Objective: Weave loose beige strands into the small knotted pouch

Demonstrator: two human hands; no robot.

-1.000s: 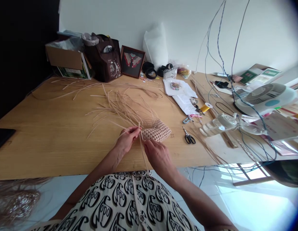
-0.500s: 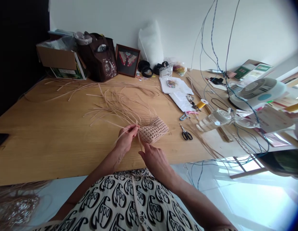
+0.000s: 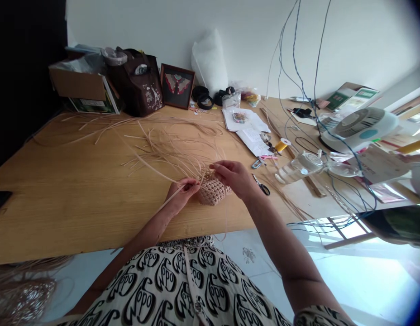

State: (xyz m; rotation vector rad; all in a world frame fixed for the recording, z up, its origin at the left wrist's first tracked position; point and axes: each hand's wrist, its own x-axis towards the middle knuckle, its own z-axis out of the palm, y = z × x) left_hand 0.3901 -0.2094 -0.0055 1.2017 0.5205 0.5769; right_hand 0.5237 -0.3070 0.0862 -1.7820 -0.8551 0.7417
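A small tan woven piece (image 3: 214,194) with a knotted, braided surface lies near the table's front edge. Long loose strands (image 3: 176,154) fan out from it toward the back left. My left hand (image 3: 184,192) is closed at the piece's left side, pinching one of the strands between thumb and fingers. Over the top of the weave is my right hand (image 3: 232,175), its fingertips pinched together on a thin strand, part of which hangs below the table edge. The right hand hides some of the weave's right side.
Black-handled scissors (image 3: 262,185) lie to the right, partly behind my right forearm. Beyond are a clear bottle (image 3: 300,168), a yellow thread spool (image 3: 283,145), papers (image 3: 252,141) and a white fan (image 3: 362,129). At the back stand a brown bag (image 3: 137,86) and a framed picture (image 3: 177,86).
My right hand has moved up and forward from below the woven piece to above it, drawing a strand. My left hand stays at the left side, and the strand in it now extends farther back.
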